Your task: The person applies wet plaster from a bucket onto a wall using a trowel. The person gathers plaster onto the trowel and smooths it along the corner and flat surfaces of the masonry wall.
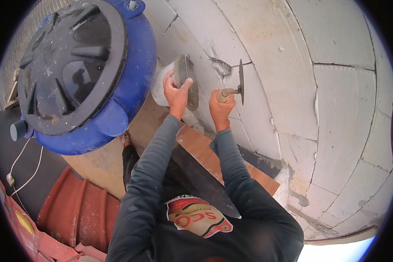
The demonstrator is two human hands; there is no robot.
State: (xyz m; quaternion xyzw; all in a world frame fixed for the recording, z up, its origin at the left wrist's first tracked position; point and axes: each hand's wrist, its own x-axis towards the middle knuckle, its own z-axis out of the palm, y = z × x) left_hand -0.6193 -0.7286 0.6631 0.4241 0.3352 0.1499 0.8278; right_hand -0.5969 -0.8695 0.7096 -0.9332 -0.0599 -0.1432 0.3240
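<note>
Right hand (pixel 222 107): fingers wrapped fully around the handle of the trowel (pixel 241 81). The trowel plate stands edge-on to the view, just right of the right fingers, with the wall (pixel 288 65) beyond it; contact between plate and wall cannot be confirmed.

Left hand (pixel 177 96): thumb and fingers parted, gripping a pale piece (pixel 192 94) with a grey face. Thumb lies on the grey side, fingers on the pale side. Block or tub cannot be told.

Recommended handling:
1. Keep the right wrist firm and the plate at a shallow angle to the wall; a steep edge could gouge.
2. Keep the left grip level and clear of the plate's stroke.
3. Treat the hollow (pixel 221 66), directly beyond the right fingers, with care; its rim could catch the plate.

Surroundings: the blue tank (pixel 144 48), left of the left fingers, would limit elbow swing that way. The brown board (pixel 266 179) lies below the right fingers, partly behind the forearm. A red ribbed object (pixel 78 205) and a white cord (pixel 30 174) lie well to the lower left of the left fingers; the cord could snag a foot.
</note>
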